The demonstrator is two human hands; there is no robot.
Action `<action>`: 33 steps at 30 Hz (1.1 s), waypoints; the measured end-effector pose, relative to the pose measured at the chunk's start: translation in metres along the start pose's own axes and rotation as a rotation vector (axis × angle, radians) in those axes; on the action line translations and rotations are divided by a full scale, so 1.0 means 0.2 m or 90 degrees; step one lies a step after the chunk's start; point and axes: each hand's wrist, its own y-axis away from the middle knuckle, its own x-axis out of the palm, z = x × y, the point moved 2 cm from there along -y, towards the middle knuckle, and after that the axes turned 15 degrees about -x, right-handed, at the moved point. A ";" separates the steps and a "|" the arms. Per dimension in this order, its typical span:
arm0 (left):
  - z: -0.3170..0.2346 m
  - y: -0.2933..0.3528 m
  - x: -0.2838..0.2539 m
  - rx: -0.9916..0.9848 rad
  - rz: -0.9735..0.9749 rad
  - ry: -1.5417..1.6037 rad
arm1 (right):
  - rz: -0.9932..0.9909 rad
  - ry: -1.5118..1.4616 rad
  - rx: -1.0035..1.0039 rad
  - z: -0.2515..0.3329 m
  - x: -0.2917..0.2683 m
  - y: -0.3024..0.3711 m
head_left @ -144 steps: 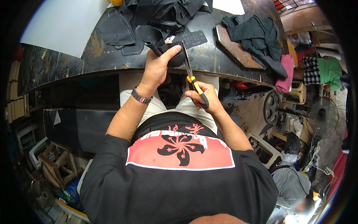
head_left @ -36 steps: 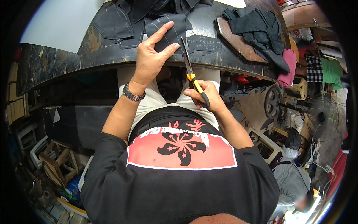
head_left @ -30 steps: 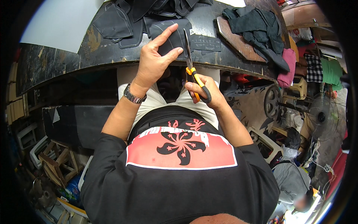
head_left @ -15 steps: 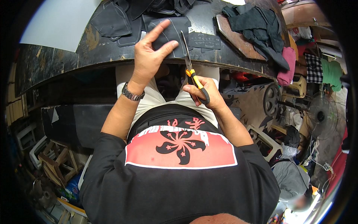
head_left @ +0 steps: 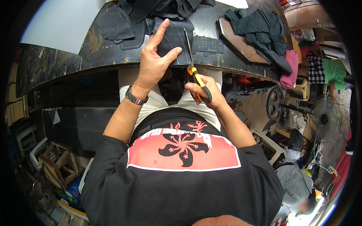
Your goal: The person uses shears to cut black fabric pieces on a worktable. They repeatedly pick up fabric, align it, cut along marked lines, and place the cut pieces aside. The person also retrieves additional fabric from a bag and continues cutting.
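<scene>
My left hand (head_left: pixel 154 62), a metal-banded watch on its wrist, rests on a black fabric piece (head_left: pixel 178 35) marked with pale outlines. Its thumb and index finger are stretched wide apart on the cloth; the other fingers are hidden. In my right hand (head_left: pixel 212 89) is a pair of scissors (head_left: pixel 198 80) with yellow-and-black handles. The blades point away from me along the right side of the piece, over the table's near edge. They look almost closed. Beyond and left of my left hand lie several more outlined black pieces (head_left: pixel 115 26), heaped and overlapping.
A small dark piece with pale writing (head_left: pixel 207 44) lies right of the scissors. Farther right, crumpled dark cloth (head_left: pixel 258 32) covers part of a brown board (head_left: pixel 236 39). Pink cloth (head_left: pixel 289 67) hangs at the table's right edge. A standing fan (head_left: pixel 325 117) is at the right.
The marked fabric piece and my left hand have come slightly nearer to me, the hand also a little rightward. My right hand and the scissors have hardly moved.
</scene>
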 end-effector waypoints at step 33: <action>0.04 0.04 0.02 -0.039 0.036 -0.005 | -0.026 0.059 0.019 -0.02 -0.01 0.00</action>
